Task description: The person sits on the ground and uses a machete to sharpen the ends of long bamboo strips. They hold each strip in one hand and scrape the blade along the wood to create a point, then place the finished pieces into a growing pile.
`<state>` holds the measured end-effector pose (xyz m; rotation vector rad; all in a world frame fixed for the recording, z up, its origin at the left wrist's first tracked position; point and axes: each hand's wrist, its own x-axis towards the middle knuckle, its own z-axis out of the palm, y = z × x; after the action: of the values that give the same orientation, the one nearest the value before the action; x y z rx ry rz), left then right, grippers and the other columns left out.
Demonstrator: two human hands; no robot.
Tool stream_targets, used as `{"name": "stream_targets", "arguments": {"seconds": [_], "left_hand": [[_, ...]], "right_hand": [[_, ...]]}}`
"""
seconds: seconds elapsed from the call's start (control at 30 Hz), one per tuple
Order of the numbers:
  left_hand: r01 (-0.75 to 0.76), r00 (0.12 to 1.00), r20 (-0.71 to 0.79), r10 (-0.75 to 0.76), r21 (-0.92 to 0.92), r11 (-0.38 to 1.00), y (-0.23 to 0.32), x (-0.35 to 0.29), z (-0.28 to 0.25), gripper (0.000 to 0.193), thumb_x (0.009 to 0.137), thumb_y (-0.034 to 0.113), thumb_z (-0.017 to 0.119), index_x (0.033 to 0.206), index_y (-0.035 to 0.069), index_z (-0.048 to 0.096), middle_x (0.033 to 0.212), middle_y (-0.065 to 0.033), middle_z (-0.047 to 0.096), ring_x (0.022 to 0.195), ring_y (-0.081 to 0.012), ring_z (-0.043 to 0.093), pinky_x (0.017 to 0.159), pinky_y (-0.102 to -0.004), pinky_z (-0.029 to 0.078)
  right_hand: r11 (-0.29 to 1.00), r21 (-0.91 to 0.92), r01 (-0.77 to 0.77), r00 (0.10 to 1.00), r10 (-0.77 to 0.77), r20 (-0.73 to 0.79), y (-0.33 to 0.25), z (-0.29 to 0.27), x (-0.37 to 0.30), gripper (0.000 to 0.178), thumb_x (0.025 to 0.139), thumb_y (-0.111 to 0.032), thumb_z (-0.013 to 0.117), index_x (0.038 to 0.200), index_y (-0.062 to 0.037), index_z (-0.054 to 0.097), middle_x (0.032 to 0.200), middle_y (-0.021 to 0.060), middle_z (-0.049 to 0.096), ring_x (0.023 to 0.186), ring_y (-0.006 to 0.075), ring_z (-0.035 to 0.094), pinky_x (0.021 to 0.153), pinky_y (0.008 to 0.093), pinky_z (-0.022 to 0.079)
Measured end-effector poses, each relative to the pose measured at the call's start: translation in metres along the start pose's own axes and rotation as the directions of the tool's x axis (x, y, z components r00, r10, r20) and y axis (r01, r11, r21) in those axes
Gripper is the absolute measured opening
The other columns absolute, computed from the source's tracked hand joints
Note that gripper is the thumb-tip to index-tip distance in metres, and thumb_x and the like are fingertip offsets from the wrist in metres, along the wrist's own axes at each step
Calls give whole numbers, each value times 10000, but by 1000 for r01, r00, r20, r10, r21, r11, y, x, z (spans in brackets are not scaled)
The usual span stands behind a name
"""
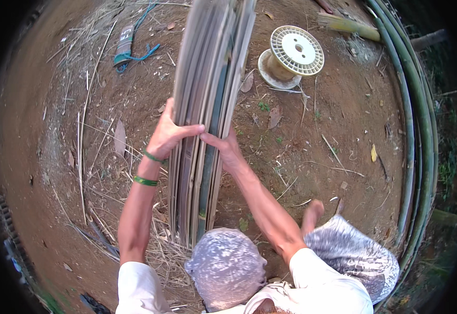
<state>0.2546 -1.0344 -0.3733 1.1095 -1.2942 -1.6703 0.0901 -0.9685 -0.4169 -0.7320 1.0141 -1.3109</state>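
Note:
A thick bundle of long, flat bamboo strips (199, 89) stands before me, rising from near my knees past the top edge of the view. Most strips are grey-brown; one or two show green faces. My left hand (170, 137), below two green wristbands, is closed around the bundle's left side with its thumb across the front. From the right, my right hand (225, 148) grips the same bundle, its thumb almost meeting the left one. The fingers of both hands are largely hidden behind the strips.
An off-white plastic spool (297, 51) stands on the bare soil beyond my right hand. A dark green bamboo tube (125, 46) with blue cord lies far left. Long green bamboo poles (422, 120) line the right side. Dry straw and thin slivers (152, 277) litter the ground near my knees.

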Motion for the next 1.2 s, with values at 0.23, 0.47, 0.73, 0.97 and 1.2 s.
{"name": "stream_targets", "arguments": {"seconds": [0.23,0.47,0.73,0.97,1.2], "left_hand": [[-315,936,-98,338,194,929,200,-10,18,753,701,152,884,1324,-9,492,1089,-123,692,968,-223,689,902,-356,557],[-620,703,-146,696,352,701,304,-43,35,422,794,165,808,1131,-11,625,968,-67,684,871,-152,670,783,-291,554],[-612,739,-145,658,264,746,256,-53,57,1115,491,314,1006,1390,-18,436,1300,-131,591,1192,-243,580,1040,-395,467],[-597,800,-11,600,73,799,196,-29,64,1356,426,367,1020,1512,-6,298,1424,-102,495,1303,-234,478,1131,-387,350],[-504,862,75,501,42,863,199,-44,70,1429,408,400,1017,1541,16,236,1539,-102,377,1399,-247,386,1173,-403,304]], "right_hand": [[959,6,284,908,-271,320,-186,68,38,912,654,-260,917,1383,0,434,1246,139,619,1163,217,599,1014,391,492],[863,146,483,642,-463,611,-322,120,48,770,719,-49,872,1356,33,448,1201,155,645,1083,218,649,966,351,521],[745,-119,657,635,-460,621,-300,56,37,1182,540,-254,1000,1483,3,337,1364,127,544,1268,225,519,1081,398,422],[743,-170,647,648,-419,636,-239,21,32,1388,495,-310,1004,1577,-70,168,1492,122,401,1383,283,392,1146,454,329],[685,-227,692,590,-356,725,-258,25,15,1592,483,-341,1005,1571,-97,-131,1593,177,259,1468,332,281,1203,503,247]]}}
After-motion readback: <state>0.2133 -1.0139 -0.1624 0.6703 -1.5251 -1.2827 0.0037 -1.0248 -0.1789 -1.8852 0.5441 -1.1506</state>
